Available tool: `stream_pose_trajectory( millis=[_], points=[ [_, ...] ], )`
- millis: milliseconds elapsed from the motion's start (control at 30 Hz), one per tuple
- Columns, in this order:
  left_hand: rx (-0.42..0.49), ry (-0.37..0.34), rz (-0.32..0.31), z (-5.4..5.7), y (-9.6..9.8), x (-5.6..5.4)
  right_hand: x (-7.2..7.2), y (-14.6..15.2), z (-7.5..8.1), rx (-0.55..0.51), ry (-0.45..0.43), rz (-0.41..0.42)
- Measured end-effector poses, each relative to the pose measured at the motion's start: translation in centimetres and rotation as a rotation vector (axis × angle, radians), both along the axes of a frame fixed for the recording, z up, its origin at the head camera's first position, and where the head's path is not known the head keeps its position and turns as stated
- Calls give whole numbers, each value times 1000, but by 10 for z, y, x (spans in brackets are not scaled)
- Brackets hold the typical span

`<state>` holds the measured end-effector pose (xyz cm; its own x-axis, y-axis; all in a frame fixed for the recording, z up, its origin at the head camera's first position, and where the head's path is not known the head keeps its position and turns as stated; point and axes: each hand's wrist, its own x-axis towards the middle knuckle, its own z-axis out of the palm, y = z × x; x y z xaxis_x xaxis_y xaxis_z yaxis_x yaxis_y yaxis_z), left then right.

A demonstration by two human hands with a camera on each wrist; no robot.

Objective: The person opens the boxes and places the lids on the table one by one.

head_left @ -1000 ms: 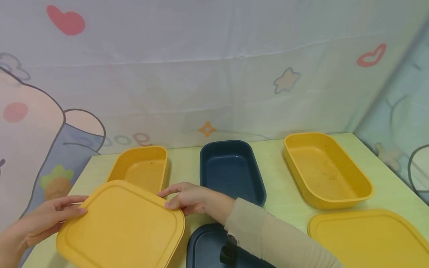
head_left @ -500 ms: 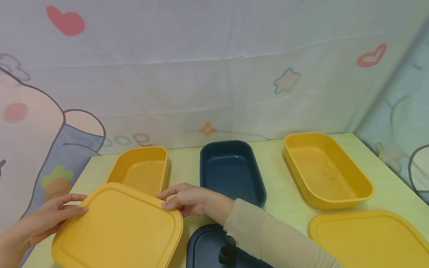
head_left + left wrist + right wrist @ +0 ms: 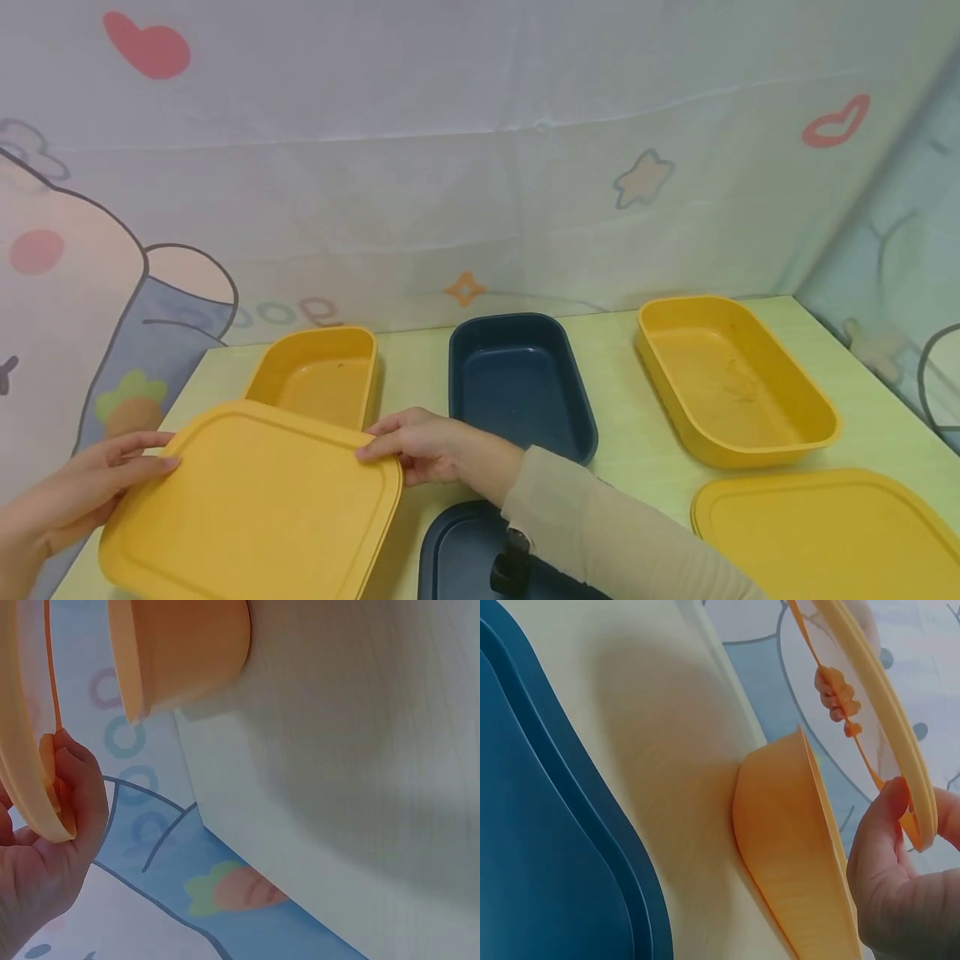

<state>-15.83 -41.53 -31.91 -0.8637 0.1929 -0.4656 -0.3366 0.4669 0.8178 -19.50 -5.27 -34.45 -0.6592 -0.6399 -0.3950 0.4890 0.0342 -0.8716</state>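
Note:
A yellow lid [image 3: 255,508] is held up over the table's near left by both hands. My left hand [image 3: 90,492] pinches its left edge, thumb on top. My right hand [image 3: 420,446] pinches the far right corner in the same way. The left wrist view shows the lid's rim [image 3: 16,742] edge-on in the left hand [image 3: 67,817], apart from the tabletop. In the right wrist view the right hand [image 3: 900,877] grips the rim near a yellow container [image 3: 787,825]. In the head view the lid partly hides that open container [image 3: 318,375] behind it.
An open navy container [image 3: 521,383] stands in the middle, with a navy lid [image 3: 457,554] before it, partly under the right sleeve [image 3: 600,517]. At the right are another yellow container [image 3: 731,375] and a yellow lid [image 3: 825,533]. A printed cloth [image 3: 375,192] hangs behind the table.
Both hands have shifted the yellow lid a little to the left, and its tilt has changed slightly. The containers and the other lids stay where they were.

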Motion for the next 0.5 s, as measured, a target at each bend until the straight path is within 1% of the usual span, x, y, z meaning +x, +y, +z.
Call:
stream_pose_trajectory(
  millis=[100, 167, 333, 433, 500],
  points=[
    [-22, -1, -19, 1, -2, 0, 2, 0, -1, -17, -9, -16],
    [-38, 0, -16, 1, -4, 0, 4, 0, -3, -20, -8, -22],
    [-116, 21, 43, 2, -6, 4, 9, 2, -6, -1, 2, -36],
    [-129, 23, 64, 2, -8, 4, 11, 3, -5, -4, 1, -43],
    [-117, 19, 77, 2, -10, 4, 12, 3, -5, -15, 0, -47]
  ],
)
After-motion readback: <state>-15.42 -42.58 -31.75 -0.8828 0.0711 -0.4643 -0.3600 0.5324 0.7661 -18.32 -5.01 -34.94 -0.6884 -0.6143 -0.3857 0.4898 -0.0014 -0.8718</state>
